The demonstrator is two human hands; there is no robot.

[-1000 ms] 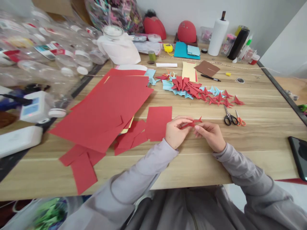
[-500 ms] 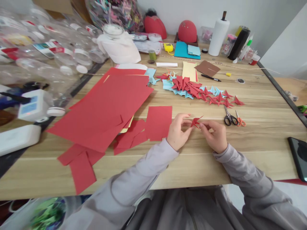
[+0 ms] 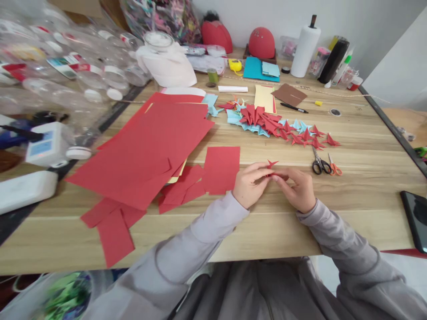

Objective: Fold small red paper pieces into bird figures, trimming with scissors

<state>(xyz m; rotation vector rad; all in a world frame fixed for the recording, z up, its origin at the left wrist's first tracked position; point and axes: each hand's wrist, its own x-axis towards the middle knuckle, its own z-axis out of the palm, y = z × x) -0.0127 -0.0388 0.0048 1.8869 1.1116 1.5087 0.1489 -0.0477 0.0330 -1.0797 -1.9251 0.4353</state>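
Observation:
A small folded red paper crane [image 3: 272, 164] is pinched between both hands, just above the table; much of it is hidden by fingers. My left hand [image 3: 251, 184] grips it from the left, and my right hand [image 3: 297, 189] presses its lower part from the right. Left of my hands lies a red paper rectangle [image 3: 222, 170]. Beyond them is a pile of folded red paper cranes [image 3: 258, 118], with light blue folded pieces [image 3: 247, 126] among and beneath it. Black-handled scissors [image 3: 320, 166] and small orange scissors [image 3: 334, 168] rest to the right.
Large red sheets [image 3: 150, 146] and smaller cut pieces [image 3: 115, 235] cover the left of the table [image 3: 267, 235]. Plastic bottles [image 3: 80, 75] crowd the far left. A black pen [image 3: 293, 108], brown paper [image 3: 289, 95] and yellow tape measure [image 3: 235, 66] lie farther back. A phone [image 3: 415, 218] sits at the right edge.
My hands have come closer together, fingertips now meeting around the crane. The crane has turned, and less of it shows between the fingers.

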